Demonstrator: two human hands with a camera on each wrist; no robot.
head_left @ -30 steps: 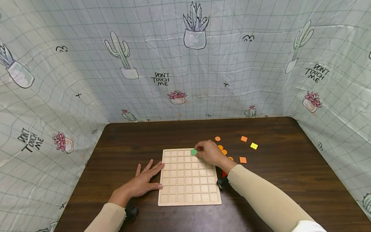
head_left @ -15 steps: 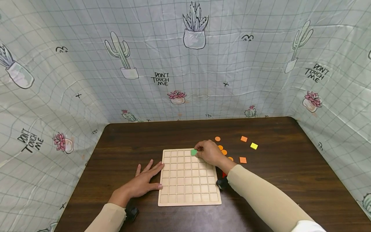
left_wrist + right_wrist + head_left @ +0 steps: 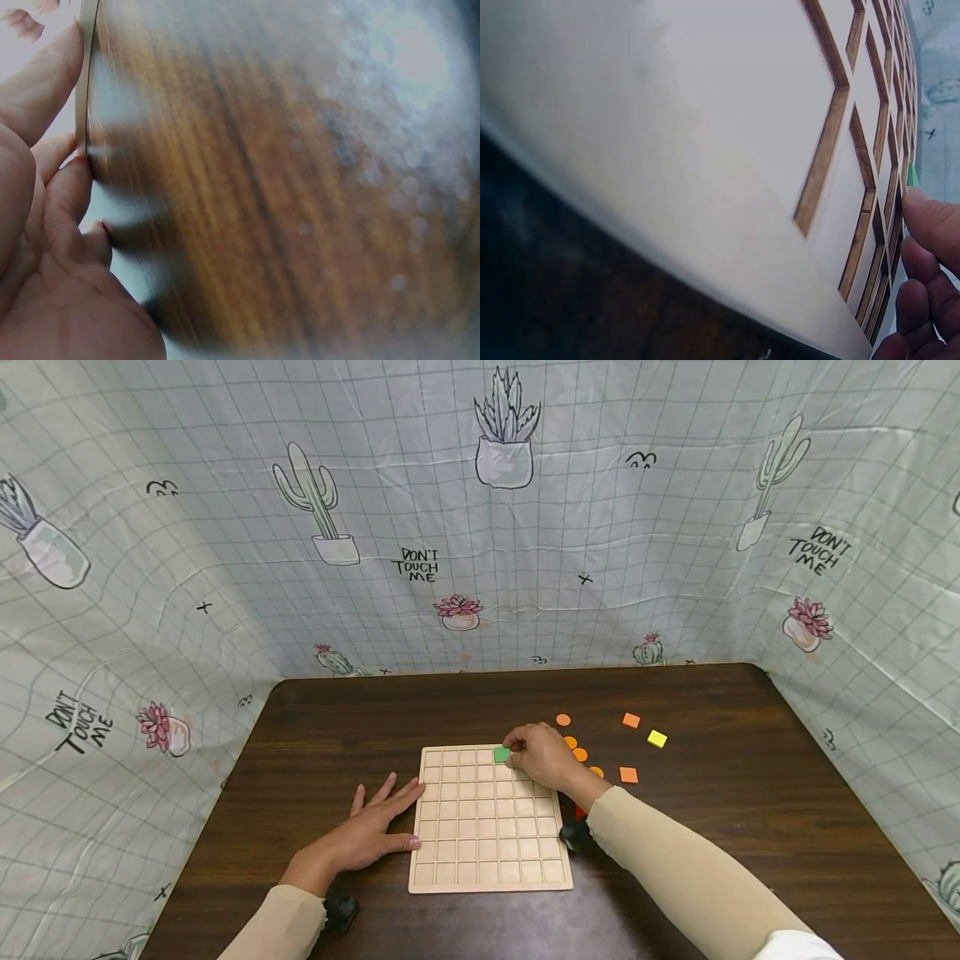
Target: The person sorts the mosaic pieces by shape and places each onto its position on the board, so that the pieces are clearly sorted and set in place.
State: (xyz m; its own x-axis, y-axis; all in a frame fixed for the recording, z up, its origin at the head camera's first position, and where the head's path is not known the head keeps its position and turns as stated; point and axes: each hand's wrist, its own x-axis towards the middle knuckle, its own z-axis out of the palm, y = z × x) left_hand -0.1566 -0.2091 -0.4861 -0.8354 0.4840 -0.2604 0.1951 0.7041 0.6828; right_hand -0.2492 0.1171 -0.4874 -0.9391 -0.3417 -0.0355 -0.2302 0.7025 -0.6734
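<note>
A pale wooden board with a grid of square recesses lies on the table. At its far edge, right of the middle, a green square tile sits over a top-row recess. My right hand reaches across the board and pinches that tile at its right side; in the right wrist view only a sliver of the green tile shows beyond the thumb. Spread out on the table, my left hand touches the board's left edge with thumb and index finger. The left wrist view shows these fingers along the board's edge.
Several orange round pieces lie right of the board, partly behind the right hand. Farther right are two orange square tiles and a yellow square tile. A red piece shows beside the right wrist. A patterned curtain surrounds the dark table.
</note>
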